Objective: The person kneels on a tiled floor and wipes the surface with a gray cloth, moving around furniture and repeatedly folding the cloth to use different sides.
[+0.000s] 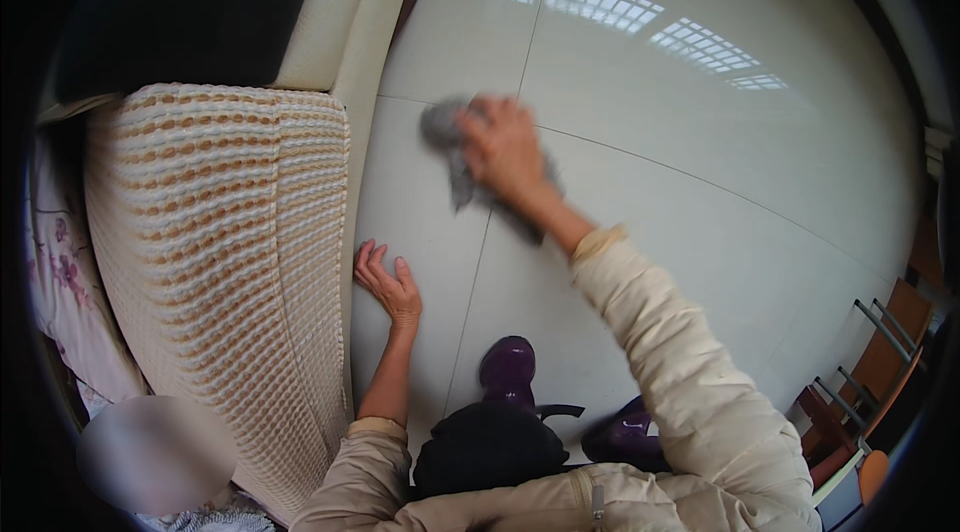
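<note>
My right hand [506,149] is closed over a bunched grey cloth [461,183], which lies against the pale floor tiles [637,247]. Both cloth and hand are smeared by motion, and the palm side is hidden. My left hand [390,284] holds nothing. Its fingers are loosely spread beside the lower edge of a cream sofa [364,36]; whether they touch it, I cannot tell. A woven cream-and-brown cover [225,232] drapes over the sofa seat and down its side.
Purple glossy boots [508,374] are on my feet, below my hands. At the right edge stand wooden furniture with grey metal legs [885,329] and an orange rounded piece [872,470]. A flowered fabric [67,269] lies along the far left. Window light reflects off the upper floor.
</note>
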`<state>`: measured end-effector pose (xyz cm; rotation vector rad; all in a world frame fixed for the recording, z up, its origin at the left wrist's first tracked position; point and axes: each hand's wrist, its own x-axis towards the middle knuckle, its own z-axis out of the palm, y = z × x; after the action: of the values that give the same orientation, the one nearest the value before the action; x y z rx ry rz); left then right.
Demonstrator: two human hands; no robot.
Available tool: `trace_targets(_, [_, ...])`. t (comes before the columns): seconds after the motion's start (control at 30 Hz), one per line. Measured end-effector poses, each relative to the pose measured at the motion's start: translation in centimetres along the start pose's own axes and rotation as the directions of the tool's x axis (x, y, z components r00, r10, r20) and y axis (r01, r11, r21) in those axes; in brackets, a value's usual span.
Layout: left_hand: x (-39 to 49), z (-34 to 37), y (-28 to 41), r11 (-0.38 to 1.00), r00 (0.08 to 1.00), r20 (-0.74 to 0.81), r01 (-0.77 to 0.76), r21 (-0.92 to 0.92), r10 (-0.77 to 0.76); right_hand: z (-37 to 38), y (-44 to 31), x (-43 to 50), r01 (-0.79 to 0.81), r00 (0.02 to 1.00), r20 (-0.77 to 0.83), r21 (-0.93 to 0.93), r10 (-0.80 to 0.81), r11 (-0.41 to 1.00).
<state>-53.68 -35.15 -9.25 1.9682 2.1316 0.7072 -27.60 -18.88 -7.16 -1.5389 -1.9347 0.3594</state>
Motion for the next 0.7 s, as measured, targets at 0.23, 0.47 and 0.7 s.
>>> trace_targets(0.23, [0.3, -0.7, -1.3, 0.945, 0.997, -0.041, 0.05, -0.323, -0.066, 2.5, -11.8, -11.9, 0.189, 0.941, 0.251, 0.161, -0.226, 0.969])
trace_targets(0.47, [0.1, -3.9, 5.5, 0.914, 0.978, 0.128, 0.202, -0.351, -0.167, -1.0, -9.9, -15.5, 0.032, 0.88, 0.413, 0.445, -0.237, 0.895])
trace_targets(0.7, [-2.8, -3.9, 15.9, 0.916, 0.962, 0.227, -0.047, -0.398, 0.149, -6.0, -4.6, -16.6, -0.466, 0.877, 0.207, 0.584, 0.433, 0.665])
